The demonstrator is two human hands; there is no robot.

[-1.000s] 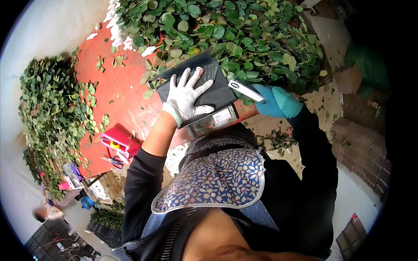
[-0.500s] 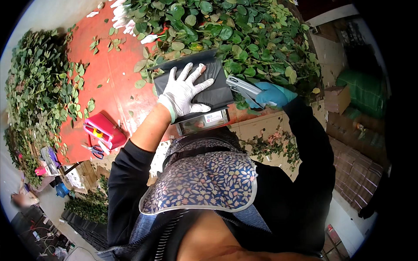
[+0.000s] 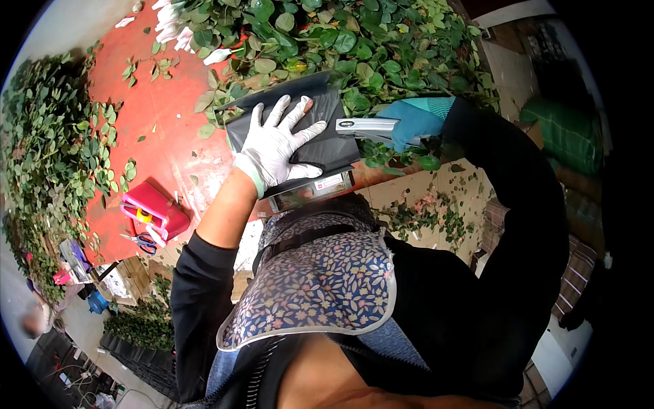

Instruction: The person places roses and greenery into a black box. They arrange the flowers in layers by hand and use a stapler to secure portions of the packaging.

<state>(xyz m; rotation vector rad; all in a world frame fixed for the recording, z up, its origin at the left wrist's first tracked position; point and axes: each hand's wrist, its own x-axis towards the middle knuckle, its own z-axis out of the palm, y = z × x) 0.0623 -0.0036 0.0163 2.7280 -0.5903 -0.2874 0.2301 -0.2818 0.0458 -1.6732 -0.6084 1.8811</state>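
My left hand (image 3: 274, 148), in a thin white glove, lies flat with fingers spread on a black plastic sheet (image 3: 328, 155). The sheet is folded over something whose bulk I cannot see, near the table's front edge. In a blue knitted glove, my right hand (image 3: 417, 117) is wrapped round a grey stapler (image 3: 364, 125). The stapler's front end meets the right edge of the black sheet; whether its jaws are pressed together I cannot tell. Just below the sheet, a clear-sided box (image 3: 296, 198) with a white label shows in part.
Leafy green stems (image 3: 409, 48) pile up behind and to the right on the red table (image 3: 163, 123). More foliage (image 3: 48, 129) stands at the left. A pink holder (image 3: 163, 206) and scissors (image 3: 144, 242) lie at the front left. White-wrapped buds (image 3: 170, 27) sit at the back.
My right hand has raised and levelled the stapler and brought it left onto the sheet's right edge. My left hand stays flat on the sheet. The whole view has shifted slightly.
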